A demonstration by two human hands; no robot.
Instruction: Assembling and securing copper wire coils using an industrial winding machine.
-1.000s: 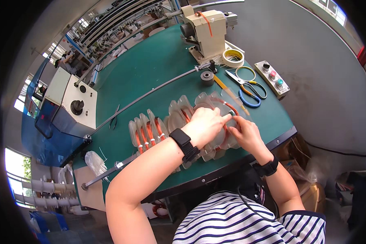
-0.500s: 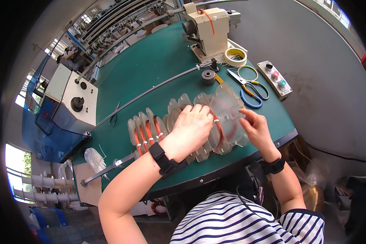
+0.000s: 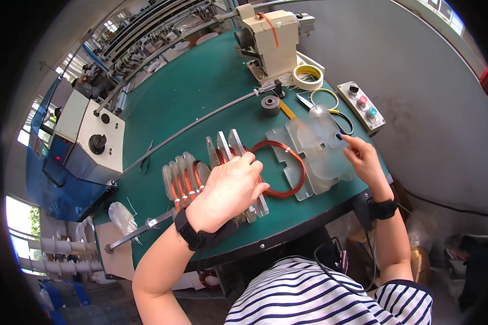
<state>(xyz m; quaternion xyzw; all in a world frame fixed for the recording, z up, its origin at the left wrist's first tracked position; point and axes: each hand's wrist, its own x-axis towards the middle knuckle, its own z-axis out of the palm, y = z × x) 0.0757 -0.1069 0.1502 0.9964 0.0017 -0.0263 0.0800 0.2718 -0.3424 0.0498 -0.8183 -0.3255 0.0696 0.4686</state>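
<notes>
My left hand (image 3: 234, 181) is closed over the upright translucent coil-former plates (image 3: 222, 145), its thumb pointing right. A copper wire coil (image 3: 302, 173) with white ties stands out as a ring to the right of that hand, partly hidden behind its fingers. More tied copper coils (image 3: 188, 184) sit between the plates on the left. My right hand (image 3: 366, 162) has its fingers bent at the right edge of a loose, translucent plastic plate (image 3: 322, 154), which is slightly blurred. Another notched plate (image 3: 290, 162) lies under or against it.
Behind the plates a long metal rod (image 3: 200, 119) crosses the green table (image 3: 173, 86). Scissors (image 3: 325, 103), a tape roll (image 3: 308, 77), a black round part (image 3: 270, 105) and a button box (image 3: 361, 107) are at the right. Machine heads (image 3: 274, 46) stand at both ends.
The right hand and the translucent plate have moved right, away from the stack, baring the copper coil. The left hand has shifted slightly left and down; the plates under it stand more upright.
</notes>
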